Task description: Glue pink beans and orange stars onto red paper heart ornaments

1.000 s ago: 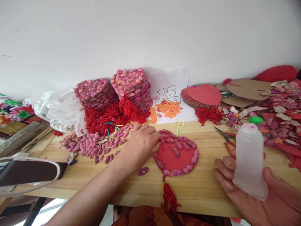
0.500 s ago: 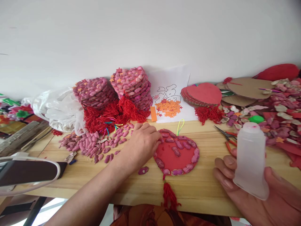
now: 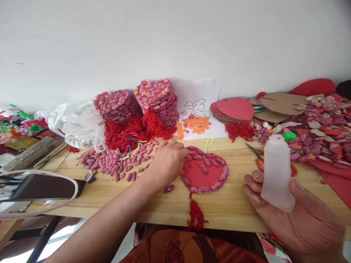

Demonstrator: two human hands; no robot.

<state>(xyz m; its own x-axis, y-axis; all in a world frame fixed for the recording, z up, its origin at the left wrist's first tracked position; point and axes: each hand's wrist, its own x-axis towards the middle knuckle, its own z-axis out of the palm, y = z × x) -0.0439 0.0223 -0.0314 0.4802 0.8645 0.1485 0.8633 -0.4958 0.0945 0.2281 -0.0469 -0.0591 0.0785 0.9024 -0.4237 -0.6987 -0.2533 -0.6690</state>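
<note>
My left hand (image 3: 170,160) has its fingers pinched at the left edge of a red heart-shaped board (image 3: 201,179), apparently on a pink-dyed peanut mostly hidden under the fingertips. Pink-purple peanuts (image 3: 219,161) line the board's rim, and one sits inside its upper notch. A yellow-green loop (image 3: 209,144) sticks out at the top, and a red tassel (image 3: 196,213) hangs from the bottom point. My right hand (image 3: 298,215) holds a translucent white squeeze bottle (image 3: 276,171) upright above the table, to the right of the heart. A loose peanut (image 3: 168,188) lies near my left wrist.
Loose peanuts (image 3: 109,160) spread at left, before stacked peanut-covered hearts (image 3: 157,98) with tassels. Orange paper stars (image 3: 199,124) lie on a white sheet (image 3: 216,128). Bare red hearts (image 3: 236,107), orange-handled pliers (image 3: 257,153) and a craft pile (image 3: 323,128) are right; a black power strip (image 3: 46,188) is left.
The view has shifted slightly. My left hand stays pinched at the heart's left edge, and my right hand still holds the bottle, now a little further left in view.
</note>
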